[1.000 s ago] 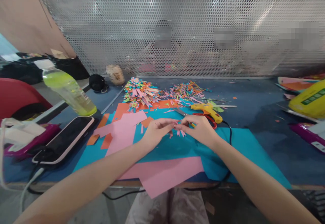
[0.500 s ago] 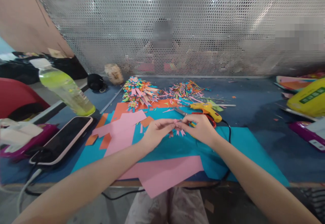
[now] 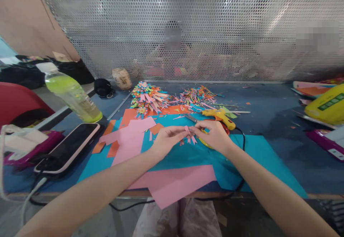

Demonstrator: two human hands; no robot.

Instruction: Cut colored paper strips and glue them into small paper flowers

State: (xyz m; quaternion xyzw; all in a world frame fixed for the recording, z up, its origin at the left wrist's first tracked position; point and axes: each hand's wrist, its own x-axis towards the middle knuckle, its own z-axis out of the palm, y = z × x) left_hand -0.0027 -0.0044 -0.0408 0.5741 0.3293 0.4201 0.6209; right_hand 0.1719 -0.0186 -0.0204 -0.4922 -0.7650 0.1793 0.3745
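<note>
Both my hands meet above the blue paper [image 3: 172, 158] in the middle of the table. My left hand [image 3: 168, 140] is closed, its thumb and fingers pinching a small pink paper strip [image 3: 187, 129]. My right hand [image 3: 213, 134] is closed too, its fingertips pinching the same strip from the right; fingers partly hide it. Small notched pink paper pieces [image 3: 192, 140] lie just below the fingertips. Behind my right hand are scissors [image 3: 191, 118], partly covered, and a yellow glue gun [image 3: 219, 115]. Pink sheets [image 3: 182, 183] lie nearer to me.
A heap of folded paper rosettes [image 3: 147, 99] and thin paper scraps [image 3: 197, 95] lie at the back. On the left stand a bottle [image 3: 72, 93] and a phone [image 3: 68, 149] with a cable. A yellow packet [image 3: 326, 102] is at right, before a perforated metal panel [image 3: 228, 32].
My hands stay together, with small finger movements at the pink strip. More of a yellow scissor handle shows beside my right hand. The whole view has shifted slightly.
</note>
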